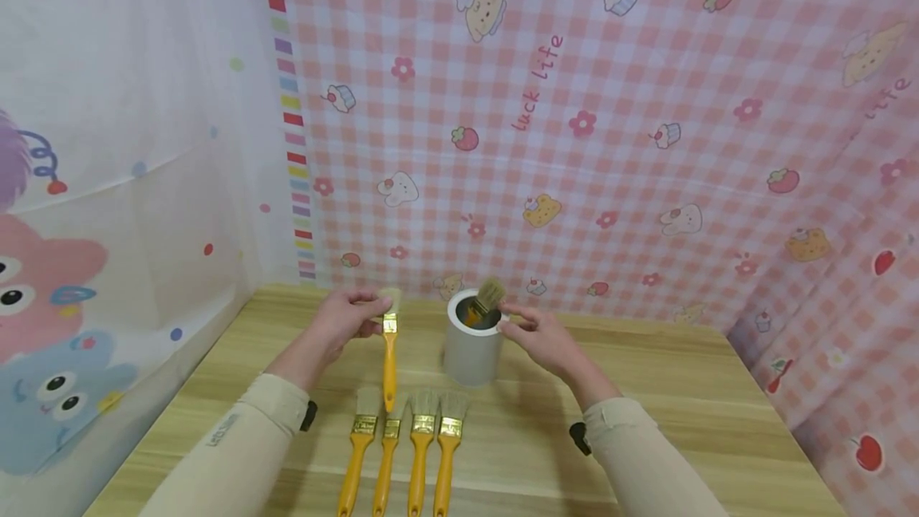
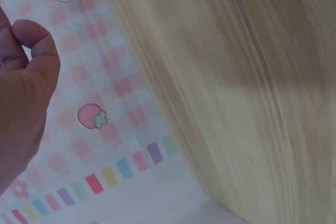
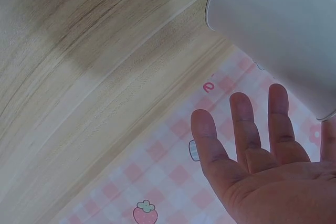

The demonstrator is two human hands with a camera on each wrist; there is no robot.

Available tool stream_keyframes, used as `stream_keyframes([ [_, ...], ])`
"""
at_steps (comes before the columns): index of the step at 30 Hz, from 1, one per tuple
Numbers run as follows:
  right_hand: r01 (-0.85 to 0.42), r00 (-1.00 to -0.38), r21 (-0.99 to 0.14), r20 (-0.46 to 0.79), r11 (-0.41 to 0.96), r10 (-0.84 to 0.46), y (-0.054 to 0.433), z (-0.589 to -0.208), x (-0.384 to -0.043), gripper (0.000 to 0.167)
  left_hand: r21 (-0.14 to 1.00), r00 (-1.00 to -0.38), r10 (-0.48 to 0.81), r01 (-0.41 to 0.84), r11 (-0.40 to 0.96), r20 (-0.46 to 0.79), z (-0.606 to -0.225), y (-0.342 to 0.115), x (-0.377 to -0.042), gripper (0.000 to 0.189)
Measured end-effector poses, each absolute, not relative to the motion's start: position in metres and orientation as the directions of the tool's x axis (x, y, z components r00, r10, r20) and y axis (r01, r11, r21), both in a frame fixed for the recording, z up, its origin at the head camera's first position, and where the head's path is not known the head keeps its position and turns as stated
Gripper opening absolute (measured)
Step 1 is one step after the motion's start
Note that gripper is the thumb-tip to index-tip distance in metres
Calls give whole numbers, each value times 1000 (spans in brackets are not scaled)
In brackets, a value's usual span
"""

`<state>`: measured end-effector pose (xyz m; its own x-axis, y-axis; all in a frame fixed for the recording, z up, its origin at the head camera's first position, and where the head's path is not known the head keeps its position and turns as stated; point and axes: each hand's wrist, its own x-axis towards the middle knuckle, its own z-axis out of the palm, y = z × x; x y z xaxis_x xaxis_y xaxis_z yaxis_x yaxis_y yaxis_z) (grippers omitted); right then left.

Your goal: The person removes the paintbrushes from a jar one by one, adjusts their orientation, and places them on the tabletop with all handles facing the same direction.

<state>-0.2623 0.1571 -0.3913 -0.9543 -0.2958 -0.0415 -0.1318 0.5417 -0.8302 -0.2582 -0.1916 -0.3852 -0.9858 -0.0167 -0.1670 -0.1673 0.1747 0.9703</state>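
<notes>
Lying nearest, four brushes (image 1: 422, 424) rest in a row on the wooden table (image 1: 646, 397), bristles pointing away, their handle ends running to the lower edge of the head view, where the tips are hard to make out. Just beyond them the left hand (image 1: 348, 317) pinches the held brush (image 1: 390, 353) by its bristles, handle hanging down; its tip overlaps the second brush from the left, and I cannot tell whether they touch. It should be light and sturdy: the yellow handle looks stiff, smooth and perhaps a little slippery, while the bristles would likely bend and let it swing. The metal band would probably give a firmer hold. How many fingers back the pinch is unclear, as the left wrist view shows no brush. Farther off stands the grey-white can (image 1: 470, 357), upright and likely light enough to tip if knocked; the right hand (image 1: 540, 341) has its index finger and thumb at the rim, the other fingers extended and spread, and whether it truly grips anything I cannot tell. Inside leans another brush (image 1: 491, 294), bristles up, most of its handle hidden by the wall. Behind hangs the checked cloth (image 1: 574, 166).
</notes>
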Motion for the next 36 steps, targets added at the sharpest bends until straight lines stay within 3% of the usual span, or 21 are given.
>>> stream_keyframes([
  [20,-153,-952,-834,-19,530,-304,157,-394,-263,47,901,-972,71,-177,397,-223,-402,-234,-235,64],
  [36,-143,-953,-836,-28,529,-302,158,-394,-262,48,844,-960,119,-160,512,-254,-414,-253,-226,55],
])
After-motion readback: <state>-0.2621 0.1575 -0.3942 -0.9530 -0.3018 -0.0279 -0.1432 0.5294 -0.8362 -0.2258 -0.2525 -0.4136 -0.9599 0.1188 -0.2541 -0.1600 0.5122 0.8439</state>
